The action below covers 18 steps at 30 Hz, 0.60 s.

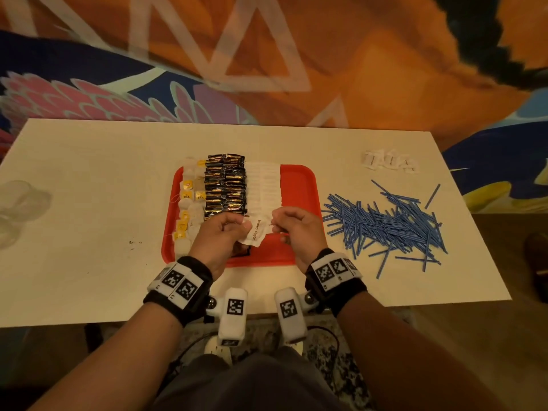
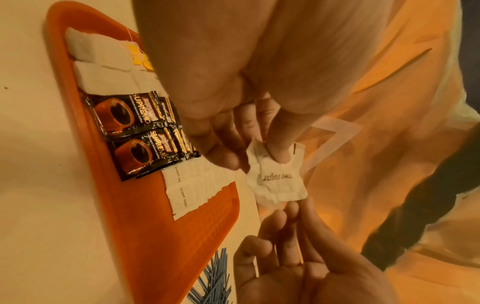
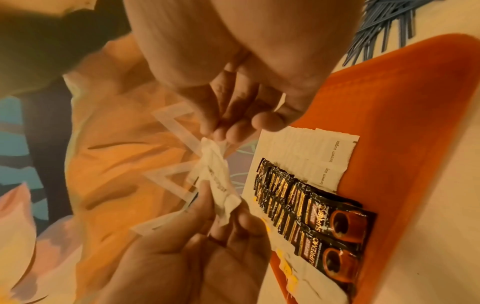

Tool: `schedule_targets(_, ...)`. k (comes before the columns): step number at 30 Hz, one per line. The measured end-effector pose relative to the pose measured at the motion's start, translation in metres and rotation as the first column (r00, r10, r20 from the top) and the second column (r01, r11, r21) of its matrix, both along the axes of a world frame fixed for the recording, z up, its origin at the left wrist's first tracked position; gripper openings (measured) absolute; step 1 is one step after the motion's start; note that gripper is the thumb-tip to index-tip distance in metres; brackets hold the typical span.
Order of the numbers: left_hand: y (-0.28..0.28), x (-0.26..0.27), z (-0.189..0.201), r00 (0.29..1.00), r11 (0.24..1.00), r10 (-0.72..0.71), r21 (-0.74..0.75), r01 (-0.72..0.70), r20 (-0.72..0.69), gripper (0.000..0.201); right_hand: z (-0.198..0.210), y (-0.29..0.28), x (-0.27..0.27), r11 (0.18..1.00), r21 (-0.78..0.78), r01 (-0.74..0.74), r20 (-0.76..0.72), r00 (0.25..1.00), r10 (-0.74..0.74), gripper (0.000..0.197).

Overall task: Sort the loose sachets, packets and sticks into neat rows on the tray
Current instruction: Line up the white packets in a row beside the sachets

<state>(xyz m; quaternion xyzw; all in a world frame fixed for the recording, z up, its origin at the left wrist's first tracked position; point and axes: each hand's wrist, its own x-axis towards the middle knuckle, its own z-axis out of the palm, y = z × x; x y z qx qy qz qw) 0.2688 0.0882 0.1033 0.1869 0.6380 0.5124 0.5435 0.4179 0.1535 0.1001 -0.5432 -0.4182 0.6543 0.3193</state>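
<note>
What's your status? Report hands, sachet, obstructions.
Both hands, left hand and right hand, pinch one brown sugar sachet above red tray. Blue sticks unsorted. Nothing obstructing.

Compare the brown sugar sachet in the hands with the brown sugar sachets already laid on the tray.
The held sachet is crumpled; the row of sachets lies flat and smooth. The held sachet is up off the red tray, pinched between the left hand and right hand; the row rests on the tray beside the black coffee packets, overlapping. Both are white paper printed "brown sugar".
</note>
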Motion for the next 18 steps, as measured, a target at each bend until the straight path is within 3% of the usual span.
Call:
schedule_targets(5, -0.005, 0.004, -0.005, 1.000, 1.000, -0.024, 0.007, 0.024, 0.019, 0.008, -0.001, -0.005, -0.003, 0.989, 0.003, -0.150, 0.035, 0.988, 0.150, 0.002)
schedule_targets(8, -0.006, 0.008, -0.007, 0.999, 0.999, -0.052, -0.008, 0.052, 0.003, 0.018, -0.003, -0.004, -0.008, 0.995, -0.027, -0.095, 0.041, 0.994, 0.096, 0.013)
schedule_targets(11, -0.006, 0.010, -0.009, 0.999, 1.000, 0.021, -0.007, -0.021, 0.041, 0.022, -0.004, -0.006, -0.008, 0.998, -0.052, -0.041, 0.020, 0.999, 0.042, 0.022)
schedule_targets(15, -0.005, 0.009, -0.011, 0.986, 0.992, 0.122, -0.035, -0.119, 0.114, 0.010, -0.008, -0.015, -0.004, 0.975, -0.048, -0.216, 0.052, 0.974, 0.219, 0.017)
schedule_targets(18, -0.006, 0.010, -0.013, 0.984, 0.992, 0.121, -0.054, -0.115, 0.131, 0.008, -0.009, -0.011, -0.003, 0.972, -0.028, -0.232, 0.075, 0.969, 0.233, 0.008)
